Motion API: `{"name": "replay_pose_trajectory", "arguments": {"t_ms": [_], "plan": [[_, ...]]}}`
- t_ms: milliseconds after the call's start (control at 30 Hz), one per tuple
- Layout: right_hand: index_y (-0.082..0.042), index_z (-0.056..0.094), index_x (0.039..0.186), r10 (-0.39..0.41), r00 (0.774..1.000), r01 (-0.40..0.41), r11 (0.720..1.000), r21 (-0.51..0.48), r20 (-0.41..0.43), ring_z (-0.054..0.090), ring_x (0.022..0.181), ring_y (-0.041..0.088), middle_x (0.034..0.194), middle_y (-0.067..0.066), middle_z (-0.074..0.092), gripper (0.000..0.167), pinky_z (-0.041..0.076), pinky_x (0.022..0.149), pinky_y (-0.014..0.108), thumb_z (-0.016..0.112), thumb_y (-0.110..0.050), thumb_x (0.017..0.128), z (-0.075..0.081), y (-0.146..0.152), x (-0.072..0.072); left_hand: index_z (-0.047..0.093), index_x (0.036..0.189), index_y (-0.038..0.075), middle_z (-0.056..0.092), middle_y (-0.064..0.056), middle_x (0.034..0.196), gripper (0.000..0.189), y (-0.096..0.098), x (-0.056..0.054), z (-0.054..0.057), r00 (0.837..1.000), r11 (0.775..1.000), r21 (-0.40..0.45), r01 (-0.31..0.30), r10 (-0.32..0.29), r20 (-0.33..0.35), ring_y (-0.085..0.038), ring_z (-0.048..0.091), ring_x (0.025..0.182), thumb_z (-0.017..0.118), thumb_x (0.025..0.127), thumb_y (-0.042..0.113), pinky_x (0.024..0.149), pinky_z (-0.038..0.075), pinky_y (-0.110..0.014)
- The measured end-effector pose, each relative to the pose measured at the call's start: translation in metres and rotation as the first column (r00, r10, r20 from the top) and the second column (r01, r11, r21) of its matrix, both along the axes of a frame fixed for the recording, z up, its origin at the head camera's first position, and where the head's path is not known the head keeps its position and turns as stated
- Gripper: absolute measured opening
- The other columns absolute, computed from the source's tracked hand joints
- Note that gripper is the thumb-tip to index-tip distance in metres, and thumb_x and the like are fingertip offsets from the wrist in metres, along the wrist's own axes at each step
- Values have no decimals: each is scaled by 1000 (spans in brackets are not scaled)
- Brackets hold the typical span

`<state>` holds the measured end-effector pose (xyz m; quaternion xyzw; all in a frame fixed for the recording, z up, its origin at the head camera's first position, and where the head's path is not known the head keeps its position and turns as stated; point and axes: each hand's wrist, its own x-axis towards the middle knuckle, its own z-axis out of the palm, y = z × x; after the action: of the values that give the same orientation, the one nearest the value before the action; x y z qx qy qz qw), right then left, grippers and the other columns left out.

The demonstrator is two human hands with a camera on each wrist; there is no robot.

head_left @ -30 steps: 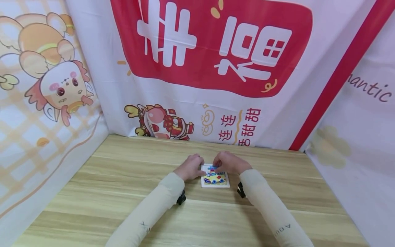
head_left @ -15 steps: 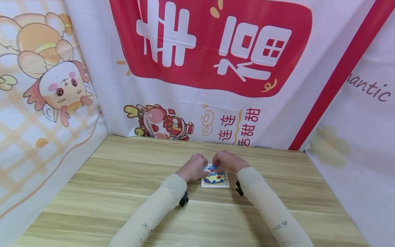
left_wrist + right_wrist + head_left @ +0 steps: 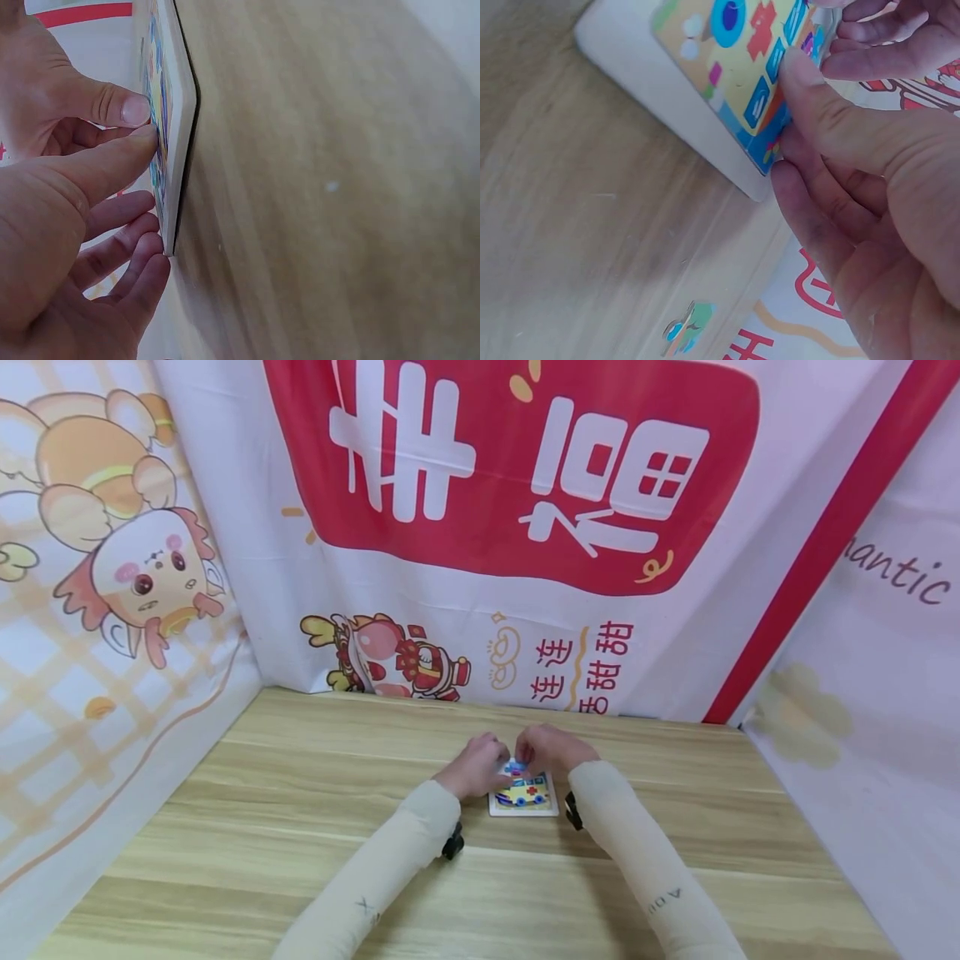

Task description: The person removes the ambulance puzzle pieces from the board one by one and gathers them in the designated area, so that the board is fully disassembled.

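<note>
A small square jigsaw puzzle (image 3: 528, 807) with a yellow ambulance picture and a white border lies flat on the table. Over its far left part, my left hand (image 3: 476, 766) has its thumb on the picture; in the left wrist view its fingertips sit at the edge of the white frame (image 3: 184, 112). My right hand (image 3: 552, 750) grips the puzzle from the far right, thumb on the printed face (image 3: 739, 71) and curled fingers at the edge. The two thumbs nearly meet. The far part of the picture is hidden beneath the hands.
On the wooden table (image 3: 337, 877), a loose green, blue and orange piece (image 3: 686, 330) shows beyond the right hand. A white and red printed cloth (image 3: 480, 602) hangs along the back edge, and patterned cloths stand at both sides.
My left hand has slid right, farther over the puzzle and closer to the right hand. The right forearm has shifted slightly left, while its fingers stay at the puzzle's far part.
</note>
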<state>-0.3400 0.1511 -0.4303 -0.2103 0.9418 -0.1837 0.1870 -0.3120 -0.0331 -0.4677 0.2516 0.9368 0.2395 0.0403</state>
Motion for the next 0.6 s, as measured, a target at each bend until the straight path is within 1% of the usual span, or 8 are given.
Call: {"name": "replay_pose_trajectory", "arguments": {"t_ms": [167,367,600], "plan": [[-12,74,97,-16,1000,15,1000,20,11,66,89,16,95,1,72,22,58,91,35,86,-1,83,2,-1,-2,73,125,2,67,-12,119,43,3,-1,2,1000,1000,-1,-21,21,20,-26,60,109,84,91,26,102,54,-43],[-13,73,97,-24,1000,23,1000,8,19,65,89,16,95,0,71,23,58,92,36,86,-2,83,-1,1,-2,73,125,1,67,-12,120,43,4,-1,2,999,1000,8,-28,28,39,-26,61,111,84,91,24,104,54,-44],[-15,72,98,-21,1000,21,1000,-2,-12,63,92,16,97,-2,71,21,57,95,37,85,-4,86,-5,5,-1,73,124,1,67,-12,120,40,4,0,3,999,1000,-1,-29,29,38,-26,61,112,83,93,24,105,53,-44]]}}
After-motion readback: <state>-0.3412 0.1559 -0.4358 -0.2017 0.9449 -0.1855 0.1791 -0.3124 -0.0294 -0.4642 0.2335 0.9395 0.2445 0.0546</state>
